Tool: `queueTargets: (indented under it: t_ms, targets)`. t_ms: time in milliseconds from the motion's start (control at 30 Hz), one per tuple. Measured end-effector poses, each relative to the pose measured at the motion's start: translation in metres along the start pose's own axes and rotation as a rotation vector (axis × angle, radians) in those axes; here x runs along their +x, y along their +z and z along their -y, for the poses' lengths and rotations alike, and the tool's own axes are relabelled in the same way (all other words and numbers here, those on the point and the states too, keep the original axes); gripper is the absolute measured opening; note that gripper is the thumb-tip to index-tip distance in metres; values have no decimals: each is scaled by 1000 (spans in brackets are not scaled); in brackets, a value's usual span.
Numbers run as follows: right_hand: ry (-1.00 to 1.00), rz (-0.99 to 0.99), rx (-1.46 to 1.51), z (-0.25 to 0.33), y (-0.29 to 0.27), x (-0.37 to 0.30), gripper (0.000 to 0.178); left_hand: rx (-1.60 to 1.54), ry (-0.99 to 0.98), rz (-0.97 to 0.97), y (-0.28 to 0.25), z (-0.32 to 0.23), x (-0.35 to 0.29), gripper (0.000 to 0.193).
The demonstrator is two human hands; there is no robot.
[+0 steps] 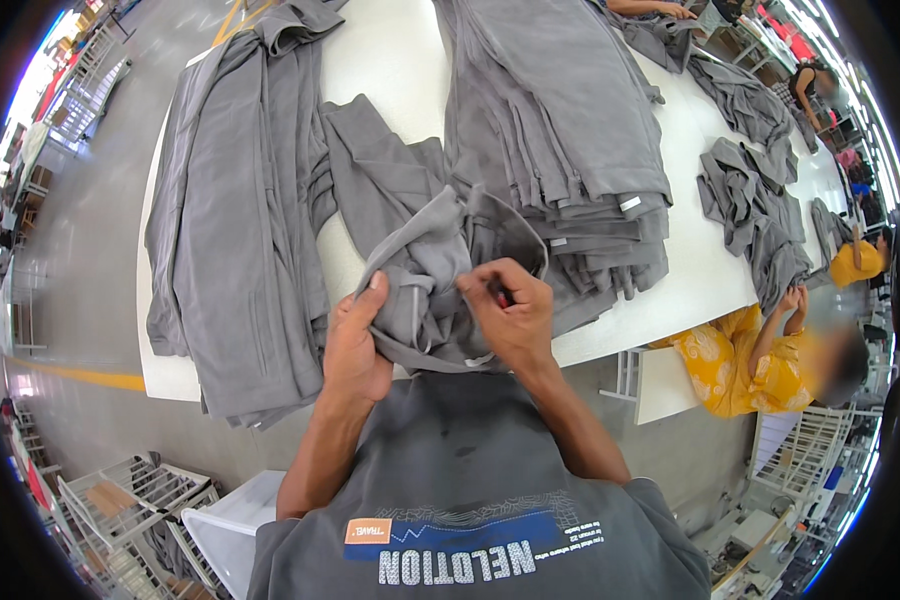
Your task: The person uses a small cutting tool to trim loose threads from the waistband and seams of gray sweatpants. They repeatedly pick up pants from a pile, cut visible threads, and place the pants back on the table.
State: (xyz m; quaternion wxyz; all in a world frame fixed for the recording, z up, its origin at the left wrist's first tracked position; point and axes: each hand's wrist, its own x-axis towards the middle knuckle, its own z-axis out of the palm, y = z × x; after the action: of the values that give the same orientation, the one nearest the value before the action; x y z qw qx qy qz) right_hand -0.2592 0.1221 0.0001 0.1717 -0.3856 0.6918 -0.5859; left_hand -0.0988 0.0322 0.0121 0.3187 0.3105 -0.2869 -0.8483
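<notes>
The white flat-topped table (380,60) bears everything being handled. On its middle, toward the far side, a tall stack of folded grey soft-cloth garments (570,110) lies lengthwise, edges roughly aligned, probably so that it stays steady. Along the table's left side lies a long stack of grey cloth garments (240,220), laid straight, likely to keep creases out. At the table's right side, crumpled grey cloth garments (750,200) lie loose; a co-worker in yellow patterned clothing (735,360) has hands on one.

At the table's near edge is the opened grey cloth garment (410,240), its banded opening spread toward the wearer and the rest running between the stacks, where the table seems to take its weight. The left hand (358,345) is closed on the band's left side, thumb on top, apparently holding it taut. The right hand (512,312), over the opening, has its fingers curled round a small dark-and-red object (502,293); whether it also pinches cloth, I cannot tell.
</notes>
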Motion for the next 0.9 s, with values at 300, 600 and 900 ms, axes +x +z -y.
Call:
queueTargets:
  t_ms: [300,600,900]
  targets:
    - [198,-185,-153,-15,-37,15,29,-112,30,-58,-24,-20,-3,51]
    - [409,97,-600,-55,-57,31,31,-208,158,-155,-38,-40,-12,53]
    - [435,3,242,11,-63,84,14,-258,410,-293,-22,-122,19,45]
